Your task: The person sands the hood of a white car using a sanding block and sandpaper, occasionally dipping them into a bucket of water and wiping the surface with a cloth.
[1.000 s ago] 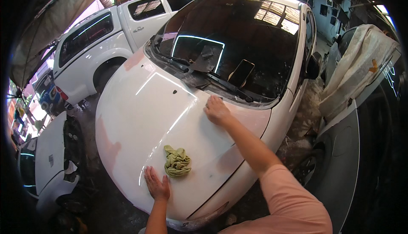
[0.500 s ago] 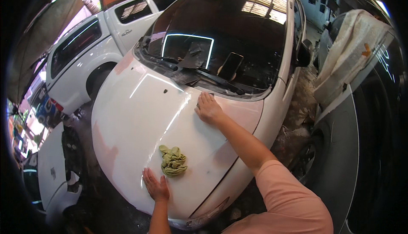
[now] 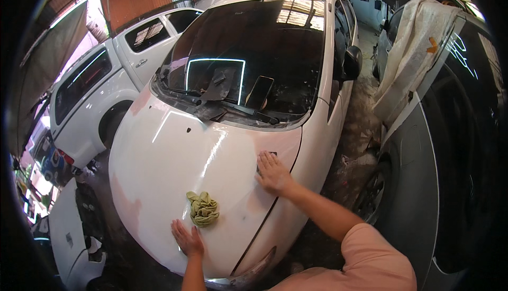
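Observation:
The white car hood (image 3: 159, 169), with pinkish patches, spreads out in front of me. My right hand (image 3: 273, 174) lies flat near its right edge, fingers together, pressing down a small dark piece of sandpaper (image 3: 273, 154). Only slivers of the sandpaper show past the fingertips and beside the thumb; my palm covers the rest. My left hand (image 3: 188, 238) rests open on the hood's front part, thumb apart from the fingers. Just beyond it sits a crumpled green cloth (image 3: 203, 209), touched by neither hand.
A phone (image 3: 260, 92) and dark sheets (image 3: 218, 83) lie on the lower windshield by the wipers. A white pickup (image 3: 87, 100) stands at left, a removed white bumper (image 3: 71, 233) below it. At right is a dark grey car (image 3: 407, 185), with a draped cover (image 3: 413, 47) beyond.
My right hand has slid with the sandpaper away from the windshield base, nearer to me and toward the hood's right edge. The left hand stays by the cloth. The view has shifted slightly.

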Demonstrator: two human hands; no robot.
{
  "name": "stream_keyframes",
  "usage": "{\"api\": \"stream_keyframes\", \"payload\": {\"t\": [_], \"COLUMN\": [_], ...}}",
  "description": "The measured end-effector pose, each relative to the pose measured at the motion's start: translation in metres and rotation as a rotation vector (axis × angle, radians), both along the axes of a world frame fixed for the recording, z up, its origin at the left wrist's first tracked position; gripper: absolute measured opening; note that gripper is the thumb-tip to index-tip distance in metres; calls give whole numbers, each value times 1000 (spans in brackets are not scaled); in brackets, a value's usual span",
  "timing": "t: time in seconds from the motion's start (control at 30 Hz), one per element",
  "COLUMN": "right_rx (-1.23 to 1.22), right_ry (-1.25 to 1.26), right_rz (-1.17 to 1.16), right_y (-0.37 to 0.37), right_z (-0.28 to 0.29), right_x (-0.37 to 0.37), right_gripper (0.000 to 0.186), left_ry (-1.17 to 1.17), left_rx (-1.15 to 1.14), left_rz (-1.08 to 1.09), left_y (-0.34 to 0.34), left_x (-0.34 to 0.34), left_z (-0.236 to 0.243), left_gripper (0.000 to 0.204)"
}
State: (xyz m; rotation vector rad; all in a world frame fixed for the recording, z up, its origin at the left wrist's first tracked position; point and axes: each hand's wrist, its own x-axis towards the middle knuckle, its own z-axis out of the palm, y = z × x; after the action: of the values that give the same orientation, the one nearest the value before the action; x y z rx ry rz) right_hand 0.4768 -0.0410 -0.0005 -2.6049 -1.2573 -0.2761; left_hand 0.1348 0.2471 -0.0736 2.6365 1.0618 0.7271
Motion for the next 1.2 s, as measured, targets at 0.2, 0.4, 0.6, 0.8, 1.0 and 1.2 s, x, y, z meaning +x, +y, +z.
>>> {"api": "stream_keyframes", "payload": {"t": [0.2,0.4,0.6,0.8,1.0,1.2], "right_rx": [234,290,-60,73,207,27], "right_ry": [-245,51,-175,-64,-94,-133], "right_rz": [-442,72,-253,-370,293,-401], "right_y": [-81,48,-30,20,2,-41], "right_z": [14,-34,-4,-22,-84,-14], "right_x": [111,-154,19,-81,-186,-28], "right_gripper": [72,79,69,85,78,77], "left_ry": [-44,-34,-43,-13,-43,-46], "left_rx": [-51,56,0,60,40,23], "left_rz": [-83,-40,-58,-33,-80,-75], "left_y": [-27,2,-8,-1,-2,-10], "left_x": [28,-15,6,2,12,19], "left_z": [-5,-10,2,0,-10,-15], "left_gripper": [74,73,72,71,73,75]}}
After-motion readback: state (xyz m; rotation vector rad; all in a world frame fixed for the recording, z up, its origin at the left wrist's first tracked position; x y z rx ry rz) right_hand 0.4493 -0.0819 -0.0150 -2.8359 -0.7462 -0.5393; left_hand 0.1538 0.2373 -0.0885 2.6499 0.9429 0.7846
